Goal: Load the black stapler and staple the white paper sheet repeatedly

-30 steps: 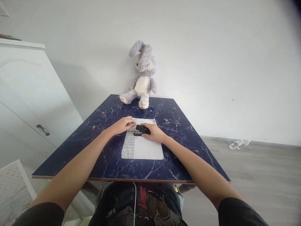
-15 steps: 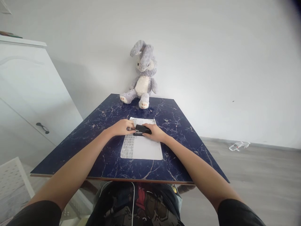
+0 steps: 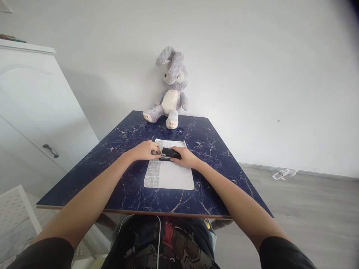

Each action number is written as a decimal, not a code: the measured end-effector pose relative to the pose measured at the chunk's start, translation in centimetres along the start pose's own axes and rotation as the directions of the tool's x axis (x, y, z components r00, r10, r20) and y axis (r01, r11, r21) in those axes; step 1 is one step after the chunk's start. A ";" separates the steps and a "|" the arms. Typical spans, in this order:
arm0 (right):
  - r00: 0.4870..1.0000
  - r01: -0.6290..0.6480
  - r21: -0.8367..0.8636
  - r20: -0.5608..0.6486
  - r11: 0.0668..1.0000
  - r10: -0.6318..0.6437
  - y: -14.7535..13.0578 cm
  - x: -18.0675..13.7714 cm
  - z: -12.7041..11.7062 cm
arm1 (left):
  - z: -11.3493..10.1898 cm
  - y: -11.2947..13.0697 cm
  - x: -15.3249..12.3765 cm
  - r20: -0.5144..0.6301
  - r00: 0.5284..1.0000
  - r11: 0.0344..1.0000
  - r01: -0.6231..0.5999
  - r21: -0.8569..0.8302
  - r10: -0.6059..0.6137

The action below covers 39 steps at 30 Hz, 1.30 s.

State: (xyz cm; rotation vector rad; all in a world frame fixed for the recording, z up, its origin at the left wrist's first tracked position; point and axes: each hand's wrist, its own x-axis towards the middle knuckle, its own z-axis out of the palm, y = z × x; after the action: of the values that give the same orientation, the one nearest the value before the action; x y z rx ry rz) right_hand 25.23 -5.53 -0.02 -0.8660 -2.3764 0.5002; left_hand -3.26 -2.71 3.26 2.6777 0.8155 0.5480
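Note:
A black stapler lies on a white sheet of paper in the middle of a dark blue marbled table. My right hand wraps around the stapler's rear half. My left hand touches the stapler's front end, fingertips at a small metal part there. The sheet has a printed grey strip down its left side and along its far edge. What exactly my left fingers pinch is too small to tell.
A grey and white plush rabbit sits at the table's far edge against the white wall. A white cabinet stands to the left. A crushed plastic bottle lies on the grey floor at right. A white perforated crate sits low left.
Both hands have stayed on the stapler; its metal front end, drawn out toward my left hand a second ago, now sits closer in. The view has shifted slightly.

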 end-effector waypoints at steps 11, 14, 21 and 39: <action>1.000 -0.001 0.004 0.015 1.000 0.001 -0.2 -0.1 -0.3 | -0.7 -0.4 -0.4 0.063 0.998 1.000 -0.013 0.011 0.012; 1.000 -0.002 -0.001 0.023 1.000 0.002 -0.2 -0.1 -0.4 | -1.0 -0.4 -0.6 0.067 0.998 1.000 -0.006 -0.022 0.007; 0.999 -0.013 -0.021 0.034 1.000 0.014 -0.2 -0.1 -0.6 | -1.8 -0.2 -0.8 0.088 0.995 0.991 -0.025 -0.135 0.037; 0.999 -0.038 0.112 -0.014 0.993 0.040 0.8 -0.5 -2.2 | -1.1 -1.7 -0.9 0.113 0.993 0.983 0.050 -0.177 -0.030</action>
State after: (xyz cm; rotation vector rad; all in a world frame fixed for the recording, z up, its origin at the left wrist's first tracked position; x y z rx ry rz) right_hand 27.24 -5.02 1.06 -0.8640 -2.2968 0.6334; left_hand -5.25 -1.67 3.38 2.4971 0.7497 0.4376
